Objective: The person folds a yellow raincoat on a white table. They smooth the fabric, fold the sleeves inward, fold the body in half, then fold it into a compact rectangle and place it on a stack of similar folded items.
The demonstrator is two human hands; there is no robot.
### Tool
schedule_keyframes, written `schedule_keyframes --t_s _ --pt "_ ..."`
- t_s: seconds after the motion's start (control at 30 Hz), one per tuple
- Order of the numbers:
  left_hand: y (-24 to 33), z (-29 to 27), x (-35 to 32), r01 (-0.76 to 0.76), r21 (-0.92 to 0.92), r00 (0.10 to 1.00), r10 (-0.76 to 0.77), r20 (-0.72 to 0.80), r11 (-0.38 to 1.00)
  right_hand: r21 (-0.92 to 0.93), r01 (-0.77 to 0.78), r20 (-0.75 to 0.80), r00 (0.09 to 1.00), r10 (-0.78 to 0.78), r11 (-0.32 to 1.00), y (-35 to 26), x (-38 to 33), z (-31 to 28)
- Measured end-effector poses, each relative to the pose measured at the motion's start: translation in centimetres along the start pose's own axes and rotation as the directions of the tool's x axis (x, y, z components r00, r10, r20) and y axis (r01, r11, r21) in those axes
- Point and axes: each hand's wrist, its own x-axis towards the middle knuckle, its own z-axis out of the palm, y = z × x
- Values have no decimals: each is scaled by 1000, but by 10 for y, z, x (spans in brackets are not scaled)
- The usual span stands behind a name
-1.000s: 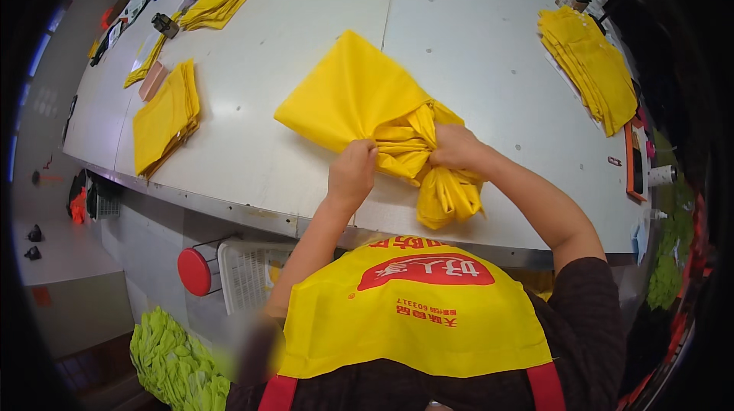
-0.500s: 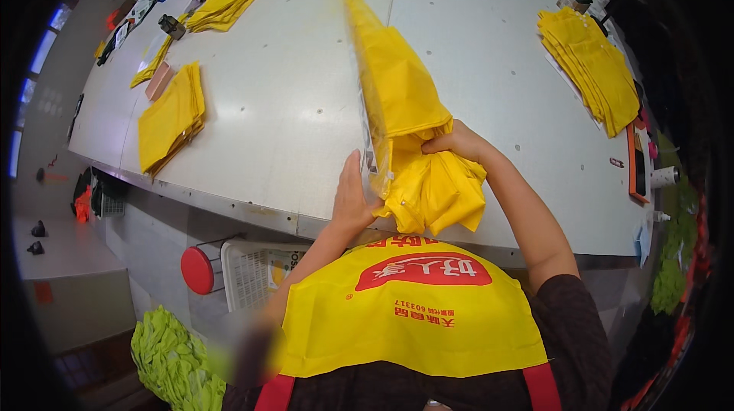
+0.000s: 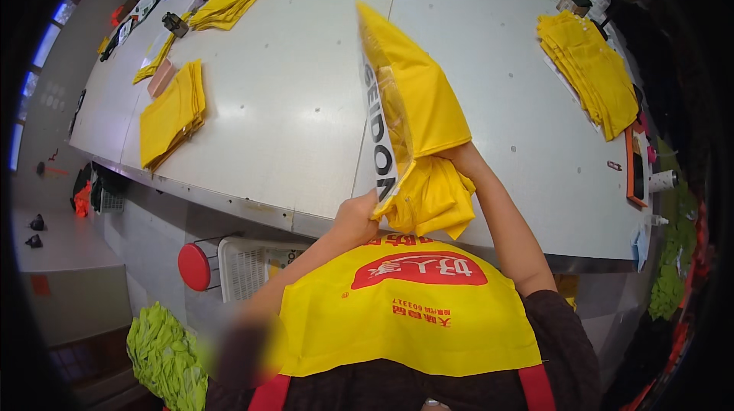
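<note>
Between my two hands is a yellow cloth piece [image 3: 428, 105], pointed at its far end, with a clear plastic side and a white printed strip with dark letters. Its near part hangs in a crumpled bunch by the table's front edge. My left hand [image 3: 358, 218] is closed on the near left edge, beside the strip's lower end. At the right side, my right hand [image 3: 463, 162] reaches into the fold between the upper panel and the bunch. Cloth hides its fingers, so I cannot tell how they grip.
Yellow cloth stacks lie at the left [image 3: 174, 114], far left [image 3: 232, 0] and right [image 3: 589, 74] of the pale table [image 3: 298, 97]. An orange-edged tray [image 3: 636, 168] stands at the right edge. Below the table are a red stool [image 3: 194, 266], a white basket [image 3: 243, 272] and lime-green cloth [image 3: 164, 354].
The cloth piece has turned so its printed strip shows more, and its tip has come nearer. My left hand has closed on its edge. My right hand has slid deeper into the fold.
</note>
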Motion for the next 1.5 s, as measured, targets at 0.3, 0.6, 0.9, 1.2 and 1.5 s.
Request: schedule_keyframes --t_s 0.3,0.6,0.9,1.2,1.5 --pt "-6 11 -20 89 237 996 -89 -10 967 96 251 -195 954 -229 963 32 7 -4" --pt "-19 46 -21 239 -79 954 -219 204 968 -480 306 -245 853 -461 822 34 44 -8" --pt "-34 97 49 539 -699 839 -374 395 469 -767 -152 58 951 304 623 -37 69 -19" --pt "-60 73 70 598 -654 796 -442 414 463 -925 341 370 715 -593 -166 -8 -42 8" --pt "-47 67 75 601 -589 799 -430 420 540 -665 328 662 675 -326 -671 17 -21 22"
